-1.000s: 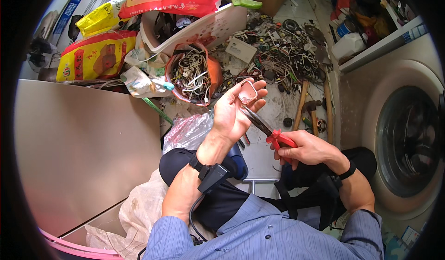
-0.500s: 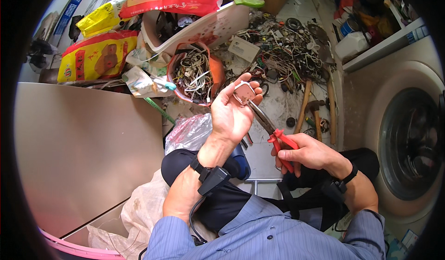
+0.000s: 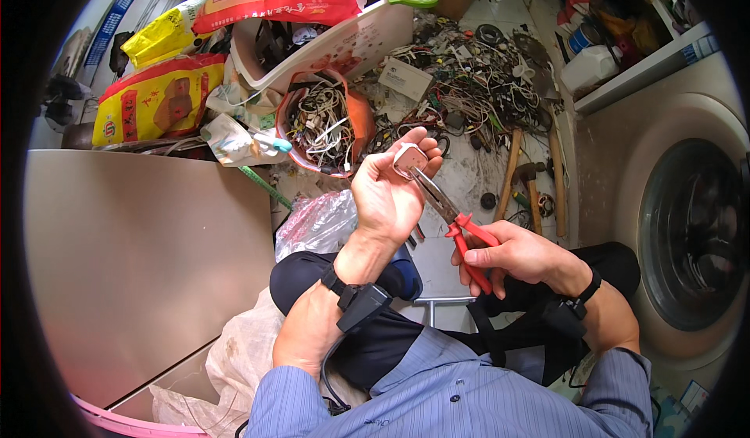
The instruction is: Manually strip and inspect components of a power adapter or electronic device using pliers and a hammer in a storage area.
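Note:
My left hand (image 3: pixel 388 201) is palm up, with its fingers curled round a small rounded-square casing (image 3: pixel 409 157) with a white rim and a pinkish-brown face. In my right hand (image 3: pixel 517 255) is a pair of long-nose pliers (image 3: pixel 462 222) with red handles. The fingers and thumb wrap round those handles. The pliers' metal jaws point up and left, with their tips at the casing's lower edge. Whether the tips grip the rim or only touch it, I cannot tell.
Beyond my hands stand an orange bucket (image 3: pixel 360 125) of cables and a white tub (image 3: pixel 351 51). A heap of wires (image 3: pixel 476 86) covers the far floor. Hammers (image 3: pixel 533 196) lie on the right, near a washing machine (image 3: pixel 625 203). A beige panel (image 3: pixel 148 258) is on the left.
The casing has tilted in my left hand, so its face shows at a different angle. The pliers have shifted slightly left with it, their tips staying at its edge.

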### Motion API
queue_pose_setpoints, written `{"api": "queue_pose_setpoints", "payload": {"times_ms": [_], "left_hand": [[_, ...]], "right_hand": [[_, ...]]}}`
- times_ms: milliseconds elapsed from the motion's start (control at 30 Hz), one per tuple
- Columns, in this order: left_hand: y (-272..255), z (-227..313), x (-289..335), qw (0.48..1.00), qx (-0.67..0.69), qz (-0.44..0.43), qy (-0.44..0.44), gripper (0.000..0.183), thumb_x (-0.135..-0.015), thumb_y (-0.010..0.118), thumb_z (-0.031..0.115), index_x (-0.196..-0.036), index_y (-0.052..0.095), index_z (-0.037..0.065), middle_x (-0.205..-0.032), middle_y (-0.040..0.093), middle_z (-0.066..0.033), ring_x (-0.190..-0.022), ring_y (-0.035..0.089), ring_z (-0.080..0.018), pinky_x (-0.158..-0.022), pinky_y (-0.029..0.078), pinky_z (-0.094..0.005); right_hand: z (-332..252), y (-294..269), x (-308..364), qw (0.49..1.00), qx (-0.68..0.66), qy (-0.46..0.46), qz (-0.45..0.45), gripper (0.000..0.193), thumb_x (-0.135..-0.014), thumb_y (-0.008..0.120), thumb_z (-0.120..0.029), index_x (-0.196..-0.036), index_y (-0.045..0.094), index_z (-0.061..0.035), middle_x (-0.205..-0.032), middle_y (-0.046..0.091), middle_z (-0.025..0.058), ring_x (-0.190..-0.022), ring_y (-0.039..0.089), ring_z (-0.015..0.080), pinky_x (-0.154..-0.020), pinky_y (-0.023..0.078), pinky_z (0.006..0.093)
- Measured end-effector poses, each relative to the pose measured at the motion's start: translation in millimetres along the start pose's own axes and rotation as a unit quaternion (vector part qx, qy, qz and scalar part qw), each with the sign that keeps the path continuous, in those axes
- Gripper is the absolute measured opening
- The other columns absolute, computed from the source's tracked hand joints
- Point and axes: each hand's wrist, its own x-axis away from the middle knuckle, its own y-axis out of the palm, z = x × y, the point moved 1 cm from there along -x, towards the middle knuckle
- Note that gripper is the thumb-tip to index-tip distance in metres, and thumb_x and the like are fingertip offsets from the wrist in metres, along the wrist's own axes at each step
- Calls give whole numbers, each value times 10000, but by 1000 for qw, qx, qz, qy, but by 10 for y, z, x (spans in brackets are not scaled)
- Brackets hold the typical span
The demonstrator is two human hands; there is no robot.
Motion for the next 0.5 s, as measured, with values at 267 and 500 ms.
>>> {"api": "queue_pose_setpoints", "payload": {"times_ms": [267, 500], "left_hand": [[44, -5, 14, 998, -59, 17, 13, 534, -882, 477, 202, -1310, 591, -97, -1142, 702, -197, -1071, 666, -299, -1029, 524, -424], [43, -19, 22, 996, -82, 19, 10, 543, -880, 469, 219, -1302, 601, -96, -1133, 709, -189, -1049, 668, -291, -996, 524, -405]], "right_hand": [[-2, 55, -12, 999, -38, 15, -17, 397, -1035, 623, -338, -1154, 623, 41, -895, 711, 104, -760, 717, 178, -529, 575, 284], [105, 59, -33, 997, -73, 35, -14, 356, -1043, 606, -307, -1150, 627, 32, -897, 723, 110, -758, 740, 197, -513, 564, 292]]}}
